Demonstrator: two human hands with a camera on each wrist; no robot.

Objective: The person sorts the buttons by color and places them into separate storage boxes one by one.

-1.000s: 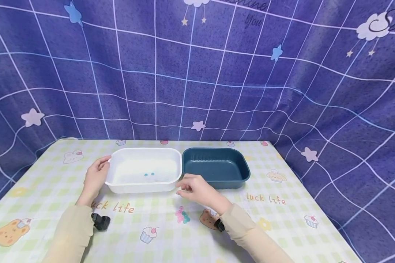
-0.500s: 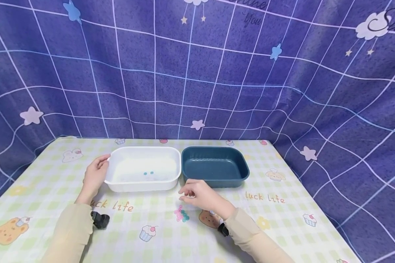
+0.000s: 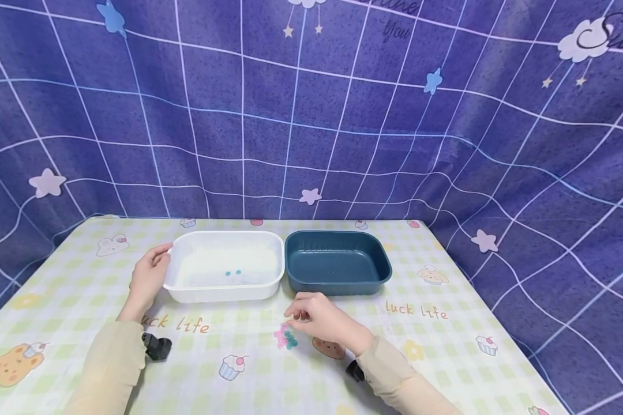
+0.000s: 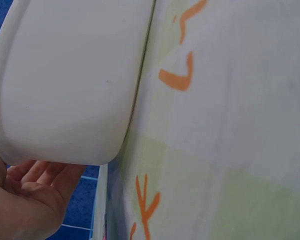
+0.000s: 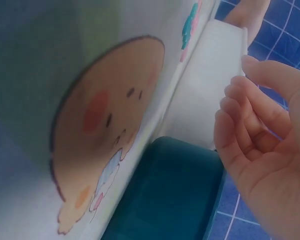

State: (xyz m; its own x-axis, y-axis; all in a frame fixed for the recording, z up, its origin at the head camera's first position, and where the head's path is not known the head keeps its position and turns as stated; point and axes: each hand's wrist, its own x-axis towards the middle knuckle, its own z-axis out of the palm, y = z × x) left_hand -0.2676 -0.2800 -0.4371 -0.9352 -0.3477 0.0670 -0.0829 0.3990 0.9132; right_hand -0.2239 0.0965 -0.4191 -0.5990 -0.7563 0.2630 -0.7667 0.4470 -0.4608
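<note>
A white rectangular tray (image 3: 223,294) stands upright on the table, with two small teal pieces (image 3: 233,272) on its floor. My left hand (image 3: 149,274) holds its left end, fingers against the end wall and thumb near the rim; in the left wrist view this hand (image 4: 30,200) is partly hidden behind the tray. Above the table, my right hand (image 3: 322,317) hovers just right of a small pile of pink and teal round pieces (image 3: 285,336). Its fingers are loosely bent, and in the right wrist view a gap shows between thumb and fingertips (image 5: 234,92), with nothing held.
A dark teal tray (image 3: 337,286) stands against the white tray's right side. Under everything lies a checked tablecloth (image 3: 187,369) with printed cartoons. A purple-blue curtain (image 3: 270,144) hangs behind the table. Black wrist cameras (image 3: 157,347) are strapped at both sleeves.
My right hand has moved from the white tray's front right corner down toward the pile of pink and teal pieces. The left hand stays at the white tray. The view shifts slightly.
</note>
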